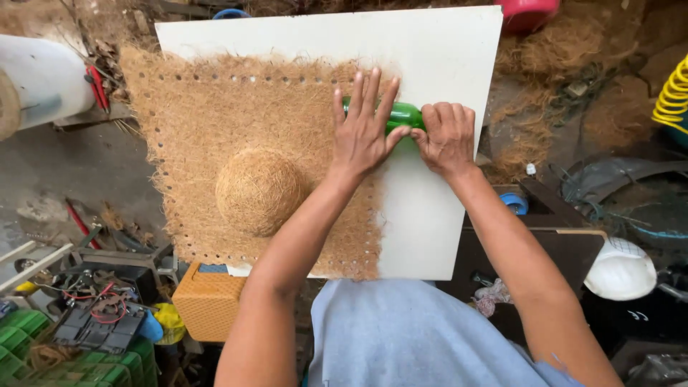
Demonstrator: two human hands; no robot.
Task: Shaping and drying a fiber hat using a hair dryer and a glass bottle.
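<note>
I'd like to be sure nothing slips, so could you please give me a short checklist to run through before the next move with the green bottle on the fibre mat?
1. Right hand wrapped around the green bottle: ok.
2. Left hand flat over the bottle's other end, fingers spread: ok.
3. Coir mat lying flat on the white board: ok.
4. Domed centre of the mat apart from both hands: ok.
5. Mat's right edge under the hands lying smooth: cannot tell, hidden.
6. Board steady on its support: cannot tell.
</note>
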